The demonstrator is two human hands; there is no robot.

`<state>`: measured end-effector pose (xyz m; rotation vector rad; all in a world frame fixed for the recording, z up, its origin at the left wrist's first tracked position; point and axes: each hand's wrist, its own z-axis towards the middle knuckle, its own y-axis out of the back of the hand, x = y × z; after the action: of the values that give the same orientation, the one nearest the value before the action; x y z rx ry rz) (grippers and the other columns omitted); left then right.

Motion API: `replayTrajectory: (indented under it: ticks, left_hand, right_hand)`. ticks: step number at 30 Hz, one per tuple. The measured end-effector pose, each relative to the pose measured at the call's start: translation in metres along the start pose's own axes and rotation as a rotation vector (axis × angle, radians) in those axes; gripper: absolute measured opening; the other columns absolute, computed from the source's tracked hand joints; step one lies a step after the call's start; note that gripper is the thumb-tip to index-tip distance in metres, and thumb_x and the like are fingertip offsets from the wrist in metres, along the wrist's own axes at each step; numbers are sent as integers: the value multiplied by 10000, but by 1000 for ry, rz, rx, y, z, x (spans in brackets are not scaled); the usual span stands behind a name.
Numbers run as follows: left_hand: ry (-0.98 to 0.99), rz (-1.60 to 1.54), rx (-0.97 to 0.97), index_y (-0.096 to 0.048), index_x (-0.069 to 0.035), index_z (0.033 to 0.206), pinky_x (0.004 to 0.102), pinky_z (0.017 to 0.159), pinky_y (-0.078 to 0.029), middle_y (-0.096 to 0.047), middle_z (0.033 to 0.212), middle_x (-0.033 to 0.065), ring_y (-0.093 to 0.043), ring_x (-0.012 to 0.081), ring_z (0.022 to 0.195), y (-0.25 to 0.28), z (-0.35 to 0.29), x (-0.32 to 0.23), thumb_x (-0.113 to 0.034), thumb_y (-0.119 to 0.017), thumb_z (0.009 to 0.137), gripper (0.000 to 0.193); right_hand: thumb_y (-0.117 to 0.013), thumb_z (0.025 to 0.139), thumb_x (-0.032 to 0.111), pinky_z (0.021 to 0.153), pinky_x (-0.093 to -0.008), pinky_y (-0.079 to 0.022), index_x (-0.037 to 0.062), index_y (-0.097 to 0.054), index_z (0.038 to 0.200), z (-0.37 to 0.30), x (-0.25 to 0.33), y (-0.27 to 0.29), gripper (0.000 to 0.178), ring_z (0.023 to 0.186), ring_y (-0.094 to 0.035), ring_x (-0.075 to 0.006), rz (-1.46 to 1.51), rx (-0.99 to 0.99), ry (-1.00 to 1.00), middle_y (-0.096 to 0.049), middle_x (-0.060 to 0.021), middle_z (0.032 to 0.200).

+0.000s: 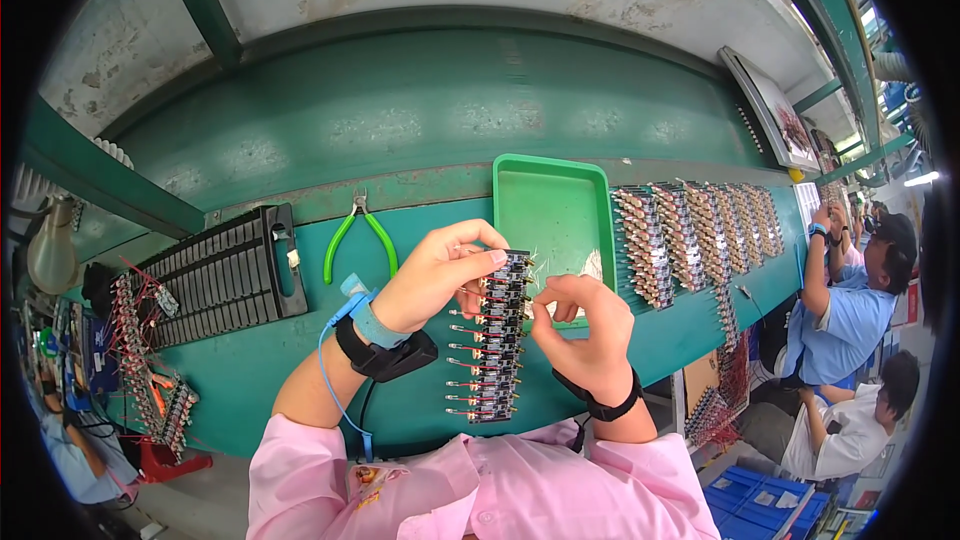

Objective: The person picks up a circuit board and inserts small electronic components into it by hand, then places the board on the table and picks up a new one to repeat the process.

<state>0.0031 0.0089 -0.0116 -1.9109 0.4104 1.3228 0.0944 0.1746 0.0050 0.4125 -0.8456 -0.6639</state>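
HEAD | left hand [435, 275] is pinching strip [498, 345] at far end | right hand [592, 325] is curling beside it, grip unclear | above bench [235, 375] near front edge, strip is showing black segments, red wires leftward, brassy tips rightward

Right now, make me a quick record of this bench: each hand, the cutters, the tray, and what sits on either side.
Left hand: the left hand grips the upper end of a dark circuit strip
Right hand: the right hand is beside the strip, thumb and forefinger curled together; whether they pinch anything is unclear
Cutters: green-handled cutters on the bench, beyond the left hand, handles spread
Tray: green tray, thin light bits inside
Left side: black slotted rack
Right side: rows of similar strips
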Motion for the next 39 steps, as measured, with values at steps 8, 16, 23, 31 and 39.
replayTrajectory:
  ticks: [8,16,23,31,39]
  left_hand:
    - [9,8,-4,-517,-45,891,171,426,-419,-588,691,16,-519,55,482,-1,0,0,-172,-522,851,133]
    - [10,8,-3,-518,-44,896,172,428,-420,-584,684,14,-520,53,485,-1,0,1,-170,-519,854,133]
    - [6,1,-2,-518,-45,894,175,427,-421,-581,683,12,-519,54,484,1,0,-1,-169,-513,858,130]
    - [18,-41,22,-519,-42,892,178,430,-415,-579,698,10,-520,46,510,1,-1,-1,-181,-508,862,142]
    - [24,-60,73,-520,-44,889,175,436,-409,-578,713,1,-520,37,543,-1,0,1,-182,-510,861,141]
  right_hand:
    - [-633,565,-116,436,-231,-374,33,-516,888,0,-1,-2,375,483,-462,-132,-102,13,80,-568,-22,648]
    - [-629,561,-123,432,-231,-371,36,-516,870,1,1,-3,365,484,-464,-135,-97,23,107,-569,-23,672]
    - [-629,566,-123,439,-225,-372,28,-516,868,0,0,-1,356,478,-467,-137,-87,8,89,-574,-31,673]
    - [-617,613,-115,470,-210,-397,13,-497,935,-3,-3,5,367,503,-485,-93,53,16,-86,-608,-37,680]
    - [-645,652,-79,461,-217,-397,15,-515,953,-5,-8,2,341,523,-508,-102,198,4,-151,-597,-38,706]
